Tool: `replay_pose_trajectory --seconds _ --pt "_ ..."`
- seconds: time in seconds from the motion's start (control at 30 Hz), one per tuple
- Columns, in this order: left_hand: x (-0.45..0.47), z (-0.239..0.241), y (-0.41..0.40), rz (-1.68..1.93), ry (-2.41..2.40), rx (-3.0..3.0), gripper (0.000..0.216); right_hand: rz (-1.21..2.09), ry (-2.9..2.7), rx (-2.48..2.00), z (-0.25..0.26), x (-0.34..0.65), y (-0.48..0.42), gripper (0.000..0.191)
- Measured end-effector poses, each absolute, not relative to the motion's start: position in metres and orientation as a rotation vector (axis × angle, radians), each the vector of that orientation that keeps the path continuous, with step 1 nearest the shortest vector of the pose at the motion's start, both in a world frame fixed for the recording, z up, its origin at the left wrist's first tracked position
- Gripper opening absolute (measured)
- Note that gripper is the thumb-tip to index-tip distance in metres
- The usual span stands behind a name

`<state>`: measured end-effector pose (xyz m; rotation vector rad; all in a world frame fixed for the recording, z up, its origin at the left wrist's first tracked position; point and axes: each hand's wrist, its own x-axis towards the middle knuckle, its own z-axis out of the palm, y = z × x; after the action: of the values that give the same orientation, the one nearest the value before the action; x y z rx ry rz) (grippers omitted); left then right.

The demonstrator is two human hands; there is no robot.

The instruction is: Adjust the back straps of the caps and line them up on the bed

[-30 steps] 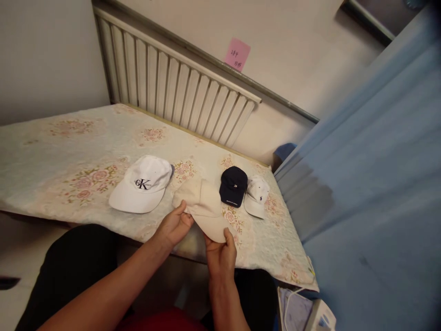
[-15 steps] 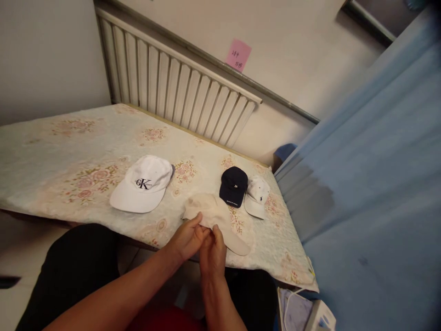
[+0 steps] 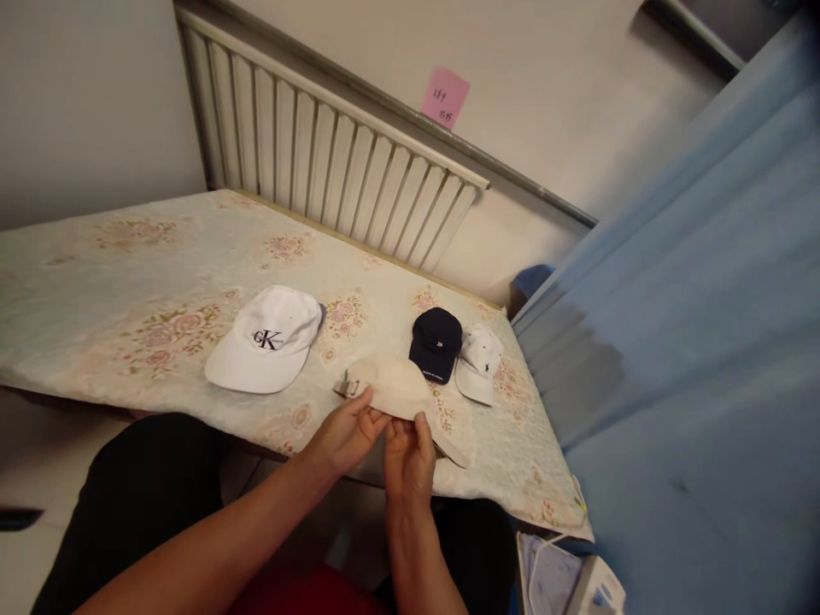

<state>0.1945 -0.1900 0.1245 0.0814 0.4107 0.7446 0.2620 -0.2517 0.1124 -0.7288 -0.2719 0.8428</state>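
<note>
A beige cap (image 3: 395, 386) lies at the near edge of the flowered tablecloth (image 3: 128, 290), its brim pointing right and its metal buckle showing at the left. My left hand (image 3: 346, 434) pinches the cap's near rim with closed fingers. My right hand (image 3: 408, 454) grips the same rim just to the right, thumb on top. A white cap with black letters (image 3: 266, 340) rests to the left. Beyond the beige cap lie a navy cap (image 3: 436, 343) and a small white cap (image 3: 479, 363).
A white radiator (image 3: 333, 162) stands behind the table, with a pink sticky note (image 3: 444, 96) on the wall above it. A blue curtain (image 3: 692, 325) hangs close on the right. A white device with a cable (image 3: 570, 581) sits below the table's right corner.
The beige cap has been turned and set down flatter, its buckle now showing at the left. Both hands moved together along its near rim.
</note>
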Motion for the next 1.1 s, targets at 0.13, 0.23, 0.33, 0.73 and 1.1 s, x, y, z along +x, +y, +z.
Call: replay_pose_trajectory --seconds 0.13,0.23,0.33,0.73,1.1 --pt "0.199 0.122 -0.202 0.66 0.371 0.13 0.024 0.828 -0.241 -0.779 0.112 0.258 -0.248 0.039" --pt "0.197 0.121 -0.198 0.717 0.392 0.129 0.024 0.822 -0.224 -0.757 0.112 0.259 -0.246 0.036" --pt "0.192 0.12 -0.191 0.79 0.39 0.143 0.026 0.833 -0.228 -0.71 0.113 0.262 -0.246 0.033" --pt "0.185 0.122 -0.189 0.796 0.34 0.152 0.035 0.825 -0.205 -0.722 0.114 0.268 -0.251 0.033" --pt "0.187 0.126 -0.189 0.767 0.438 0.13 0.025 0.817 -0.223 -0.745 0.116 0.265 -0.253 0.033"
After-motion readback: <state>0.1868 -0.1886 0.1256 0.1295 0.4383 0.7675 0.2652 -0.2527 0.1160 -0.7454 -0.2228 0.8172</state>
